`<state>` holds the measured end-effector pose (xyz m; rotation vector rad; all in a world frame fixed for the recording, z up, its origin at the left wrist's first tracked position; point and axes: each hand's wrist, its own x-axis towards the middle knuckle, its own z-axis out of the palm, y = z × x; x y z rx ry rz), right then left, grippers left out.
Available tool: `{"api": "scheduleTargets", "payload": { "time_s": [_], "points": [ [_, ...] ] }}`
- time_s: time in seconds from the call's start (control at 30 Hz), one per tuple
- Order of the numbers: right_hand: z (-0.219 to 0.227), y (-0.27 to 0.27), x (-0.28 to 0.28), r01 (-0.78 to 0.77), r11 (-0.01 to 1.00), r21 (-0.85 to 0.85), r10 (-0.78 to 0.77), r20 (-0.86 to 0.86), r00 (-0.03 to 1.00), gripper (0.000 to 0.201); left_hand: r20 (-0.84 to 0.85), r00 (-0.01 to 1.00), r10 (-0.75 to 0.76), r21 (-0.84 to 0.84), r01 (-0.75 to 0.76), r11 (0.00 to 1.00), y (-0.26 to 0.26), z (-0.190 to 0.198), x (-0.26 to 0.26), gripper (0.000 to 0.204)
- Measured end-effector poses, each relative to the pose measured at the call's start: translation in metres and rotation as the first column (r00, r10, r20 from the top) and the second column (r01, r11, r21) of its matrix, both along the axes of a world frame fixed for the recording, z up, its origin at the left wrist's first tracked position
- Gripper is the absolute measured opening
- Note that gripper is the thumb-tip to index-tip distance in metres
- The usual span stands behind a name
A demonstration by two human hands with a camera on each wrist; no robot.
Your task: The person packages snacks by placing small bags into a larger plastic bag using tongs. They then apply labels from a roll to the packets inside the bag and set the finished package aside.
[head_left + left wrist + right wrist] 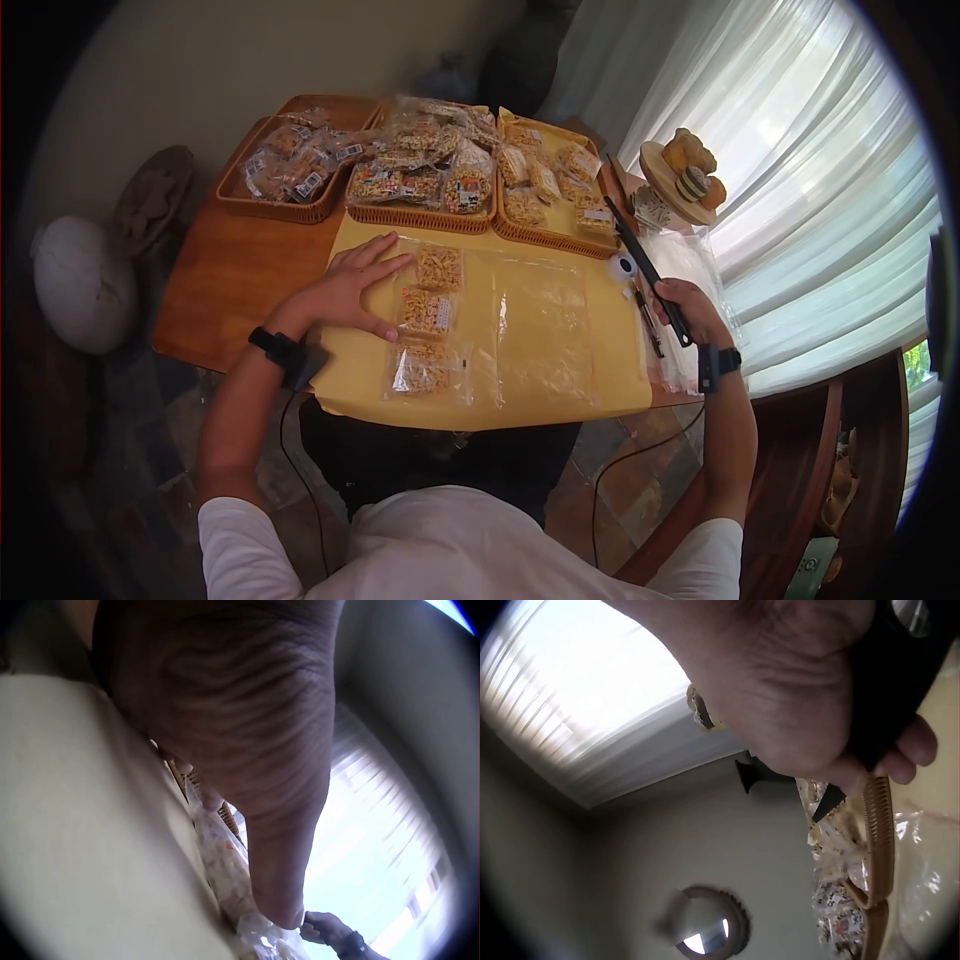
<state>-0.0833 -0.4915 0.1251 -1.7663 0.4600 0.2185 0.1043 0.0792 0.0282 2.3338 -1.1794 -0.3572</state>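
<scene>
My left hand (pixel 352 290) lies with fingers spread at the left side of a column of three clear snack packets. Its thumb reaches the middle packet (pixel 425 311), and its fingers are by the top packet (pixel 438 268). The bottom packet (pixel 422 370) lies nearer my body. Flat clear plastic (pixel 545 330) stretches to the right of these packets over yellow paper (pixel 620 370). At the table's right side my right hand (pixel 692 308) grips a long black bar-shaped tool (pixel 640 255), raised at a slant. In the right wrist view, fingers curl around this black tool (pixel 889 682).
Along the back stand three wicker baskets: a left one (pixel 325 213) with bagged goods, a middle one (pixel 420 218) heaped with snack packets, and a right one (pixel 555 240) with several packets. A pen (pixel 648 320), a white roll (pixel 622 266) and clear bags (pixel 690 262) lie at right.
</scene>
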Motion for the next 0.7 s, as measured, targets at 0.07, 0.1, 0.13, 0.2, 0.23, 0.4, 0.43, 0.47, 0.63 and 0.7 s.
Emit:
{"api": "scheduleTargets", "payload": {
  "time_s": [0.07, 0.1, 0.13, 0.2, 0.23, 0.4, 0.43, 0.47, 0.63, 0.7],
  "points": [
    [-0.004, 0.013, 0.028, -0.039, 0.998, -0.042, 0.037, -0.033, 0.999, 0.029, -0.009, 1.0, 0.016, 0.005, -0.015, 1.0, 0.0, 0.0, -0.003, 0.131],
    [-0.001, 0.019, 0.041, -0.07, 0.994, -0.086, 0.065, -0.068, 0.996, 0.03, -0.019, 1.0, 0.023, 0.008, -0.023, 1.0, 0.001, 0.002, -0.003, 0.13],
    [0.008, 0.021, 0.046, -0.087, 0.992, -0.095, 0.081, -0.066, 0.995, 0.03, -0.016, 0.999, 0.04, -0.001, -0.04, 0.999, 0.001, 0.002, -0.004, 0.13],
    [0.036, 0.022, 0.041, -0.119, 0.937, -0.327, 0.082, -0.124, 0.989, 0.032, -0.013, 1.0, 0.013, -0.017, -0.013, 1.0, 0.001, 0.001, -0.004, 0.129],
    [0.049, 0.003, 0.041, -0.126, 0.891, -0.436, 0.056, -0.17, 0.984, 0.032, -0.013, 1.0, 0.029, -0.039, -0.029, 0.999, 0.002, 0.001, -0.003, 0.129],
    [0.124, 0.041, 0.065, -0.192, 0.546, -0.815, 0.25, -0.06, 0.966, 0.028, -0.043, 0.999, 0.006, -0.021, -0.007, 1.0, 0.002, 0.0, -0.002, 0.128],
    [0.13, 0.061, 0.079, -0.23, 0.448, -0.864, 0.327, -0.081, 0.942, 0.028, -0.043, 0.999, 0.001, -0.018, -0.002, 1.0, 0.003, -0.001, -0.001, 0.128],
    [0.129, 0.078, 0.095, -0.227, 0.371, -0.9, 0.46, -0.035, 0.887, 0.028, -0.069, 0.997, 0.014, -0.043, -0.017, 0.999, 0.003, -0.003, 0.001, 0.129],
    [0.131, 0.143, 0.196, -0.257, 0.064, -0.964, 0.653, -0.154, 0.741, 0.03, -0.121, 0.991, 0.058, -0.079, -0.068, 0.995, 0.003, -0.001, -0.001, 0.126],
    [0.14, 0.152, 0.218, -0.305, -0.041, -0.951, 0.628, -0.262, 0.733, 0.032, -0.127, 0.989, 0.075, -0.07, -0.084, 0.994, 0.002, -0.001, -0.002, 0.124]
  ]
}}
